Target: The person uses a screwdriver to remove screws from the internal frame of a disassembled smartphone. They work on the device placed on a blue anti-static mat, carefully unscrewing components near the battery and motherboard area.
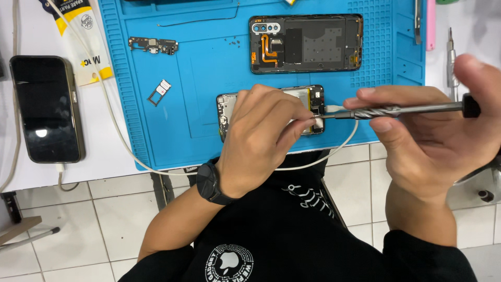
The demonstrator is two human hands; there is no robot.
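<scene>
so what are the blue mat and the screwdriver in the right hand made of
Mat: looks like silicone or soft rubber, matte blue, with moulded ridges and tray compartments; which of the two is open.
Screwdriver: seems to be metal, a grey satin shaft with a twisted grip section and a dark end cap, possibly plastic. The right hand holds it.

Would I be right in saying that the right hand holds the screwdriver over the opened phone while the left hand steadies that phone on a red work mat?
Not quite: the work mat is blue, as the head view shows. The right hand does hold the screwdriver, and the left hand steadies the opened phone.
</scene>
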